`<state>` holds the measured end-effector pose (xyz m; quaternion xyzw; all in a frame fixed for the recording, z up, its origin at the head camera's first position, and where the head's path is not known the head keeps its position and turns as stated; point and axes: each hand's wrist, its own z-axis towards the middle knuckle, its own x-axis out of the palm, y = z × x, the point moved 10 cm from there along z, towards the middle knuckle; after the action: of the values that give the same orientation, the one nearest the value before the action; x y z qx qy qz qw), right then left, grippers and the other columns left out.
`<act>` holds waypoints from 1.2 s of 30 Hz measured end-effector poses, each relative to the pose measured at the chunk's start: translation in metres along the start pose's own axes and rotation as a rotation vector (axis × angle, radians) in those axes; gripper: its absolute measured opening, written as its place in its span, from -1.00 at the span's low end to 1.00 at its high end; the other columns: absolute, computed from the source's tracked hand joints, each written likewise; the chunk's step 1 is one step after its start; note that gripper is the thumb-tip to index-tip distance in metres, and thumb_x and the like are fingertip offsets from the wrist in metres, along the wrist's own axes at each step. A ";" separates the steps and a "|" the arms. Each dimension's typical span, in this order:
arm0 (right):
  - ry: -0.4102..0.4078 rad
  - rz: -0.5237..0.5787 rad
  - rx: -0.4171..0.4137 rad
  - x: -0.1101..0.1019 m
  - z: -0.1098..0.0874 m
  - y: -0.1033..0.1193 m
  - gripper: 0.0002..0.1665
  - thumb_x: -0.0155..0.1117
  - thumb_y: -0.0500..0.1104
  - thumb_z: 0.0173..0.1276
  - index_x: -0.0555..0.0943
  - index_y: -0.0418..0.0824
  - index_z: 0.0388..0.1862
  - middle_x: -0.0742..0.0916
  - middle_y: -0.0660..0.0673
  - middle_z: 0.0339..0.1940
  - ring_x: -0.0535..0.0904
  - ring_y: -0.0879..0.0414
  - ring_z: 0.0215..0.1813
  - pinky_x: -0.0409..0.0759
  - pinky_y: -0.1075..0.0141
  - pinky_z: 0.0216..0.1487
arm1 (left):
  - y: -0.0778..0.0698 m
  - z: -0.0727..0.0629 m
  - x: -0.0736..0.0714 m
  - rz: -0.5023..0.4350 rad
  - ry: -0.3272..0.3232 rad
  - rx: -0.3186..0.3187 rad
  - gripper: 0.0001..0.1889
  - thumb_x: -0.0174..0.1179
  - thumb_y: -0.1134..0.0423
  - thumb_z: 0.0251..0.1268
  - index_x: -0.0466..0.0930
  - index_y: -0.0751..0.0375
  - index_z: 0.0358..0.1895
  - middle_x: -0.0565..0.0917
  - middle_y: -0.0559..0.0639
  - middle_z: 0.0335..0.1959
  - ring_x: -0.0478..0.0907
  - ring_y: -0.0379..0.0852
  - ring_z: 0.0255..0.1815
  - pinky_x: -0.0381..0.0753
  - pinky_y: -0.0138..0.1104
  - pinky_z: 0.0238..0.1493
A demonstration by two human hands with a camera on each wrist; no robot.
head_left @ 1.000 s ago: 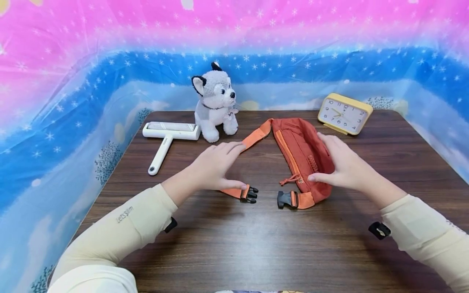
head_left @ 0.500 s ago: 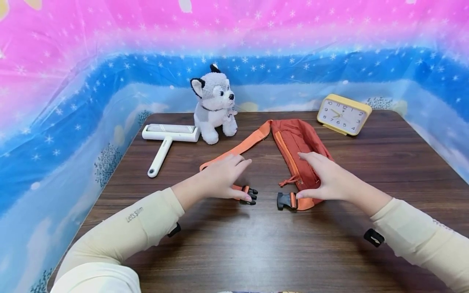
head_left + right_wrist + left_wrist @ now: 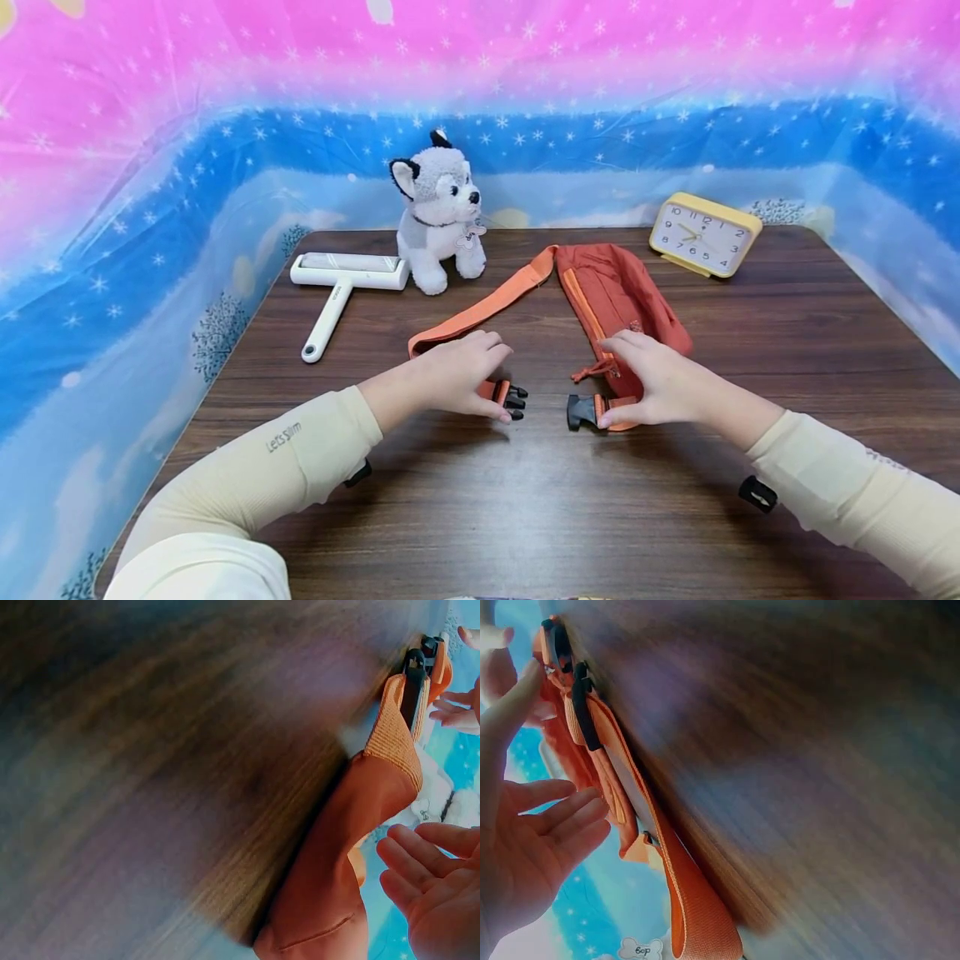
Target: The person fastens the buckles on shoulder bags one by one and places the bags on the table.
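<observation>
A rust-red waist bag (image 3: 609,287) lies on the table with its orange strap (image 3: 491,307) looped out to the left. Its black buckle is unfastened: the pronged half (image 3: 514,401) sits left of the socket half (image 3: 582,412), with a gap between. My left hand (image 3: 456,377) hovers over the strap end by the prongs, fingers spread and relaxed. Over the lower end of the bag is my right hand (image 3: 667,385), its thumb close to the socket half. Both wrist views show loose fingers, on the left hand (image 3: 544,847) and the right hand (image 3: 439,885), with nothing gripped.
Behind the strap sits a grey and white plush husky (image 3: 438,221). A white lint roller (image 3: 330,312) lies at the left, and a yellow alarm clock (image 3: 705,235) stands at the back right. Patterned cloth (image 3: 570,192) surrounds the wooden table (image 3: 525,517).
My right hand has come down and left from the bag's side toward the socket half. My left hand has shifted slightly right and nearer, toward the pronged half.
</observation>
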<state>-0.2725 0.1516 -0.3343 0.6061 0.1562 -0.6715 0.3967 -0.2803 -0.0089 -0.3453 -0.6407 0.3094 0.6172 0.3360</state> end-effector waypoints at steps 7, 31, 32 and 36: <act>0.020 -0.016 -0.013 0.008 0.000 0.002 0.12 0.40 0.44 -0.15 0.43 -0.34 0.18 0.53 -0.13 0.01 0.41 0.08 0.02 0.45 0.10 0.02 | -0.002 0.002 0.006 -0.034 0.027 0.004 -0.18 0.32 -0.27 -0.04 0.42 0.37 0.12 0.47 0.06 -0.06 0.38 -0.05 -0.02 0.39 -0.25 0.05; 0.032 0.007 -0.060 0.021 -0.003 0.010 -0.13 0.53 0.25 -0.15 0.52 -0.27 0.03 0.58 -0.08 -0.05 0.45 0.09 0.03 0.43 0.10 0.05 | -0.005 0.004 0.015 -0.115 0.011 0.045 -0.41 0.38 -0.14 -0.01 0.52 0.26 -0.06 0.49 -0.01 -0.18 0.41 -0.08 -0.10 0.43 -0.27 -0.03; 0.030 0.008 -0.064 0.021 -0.003 0.010 -0.13 0.54 0.25 -0.15 0.53 -0.27 0.02 0.58 -0.07 -0.06 0.45 0.09 0.02 0.44 0.11 0.04 | -0.005 0.004 0.015 -0.113 0.013 0.043 -0.42 0.38 -0.14 -0.02 0.52 0.25 -0.07 0.49 -0.02 -0.20 0.41 -0.09 -0.11 0.43 -0.28 -0.04; 0.013 0.017 -0.101 0.021 -0.002 0.013 -0.22 0.56 0.21 -0.16 0.56 -0.22 -0.05 0.60 -0.05 -0.10 0.46 0.11 0.01 0.44 0.14 0.04 | -0.005 0.004 0.015 -0.108 0.019 0.038 -0.44 0.39 -0.13 -0.03 0.53 0.23 -0.10 0.48 -0.05 -0.23 0.40 -0.11 -0.16 0.43 -0.29 -0.08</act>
<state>-0.2602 0.1376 -0.3509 0.5909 0.1873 -0.6553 0.4316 -0.2776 -0.0021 -0.3602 -0.6557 0.2894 0.5861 0.3779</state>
